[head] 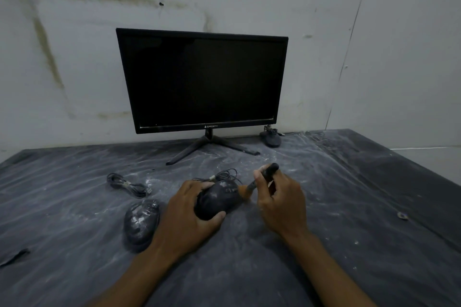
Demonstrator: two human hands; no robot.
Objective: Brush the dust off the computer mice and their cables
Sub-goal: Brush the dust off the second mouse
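Gripping a dusty mouse (216,200), the left hand (189,212) steadies it while the right hand (279,199) pinches a brush (259,179).

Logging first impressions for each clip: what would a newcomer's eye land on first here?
The big black dark-screened monitor standing against the stained wall dominates. Below it, on the dust-streaked grey table, the left hand grips a dusty black computer mouse while the right hand sets a small black-handled brush against it.
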